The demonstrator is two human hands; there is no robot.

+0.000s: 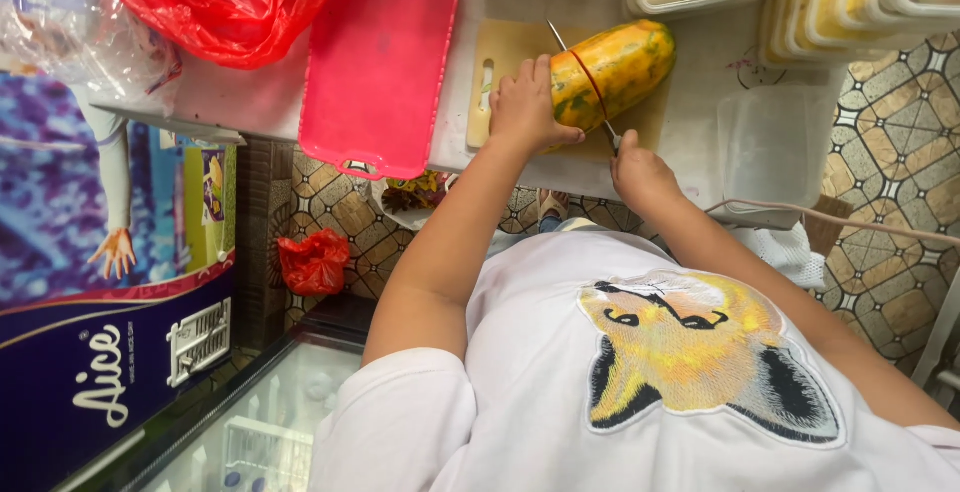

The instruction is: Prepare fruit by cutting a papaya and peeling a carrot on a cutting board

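Papaya point(612, 72) yellow-orange with green patches; tray point(380, 62) pink-red; bag point(225, 2) red; cutting board point(505, 52) pale wood; shirt point(520, 392) white with orange fox patch.

The light is bright and soft, with only faint shadows. The shiny red plastic tray point(380, 62) shows small glare, and the edges look a bit bent
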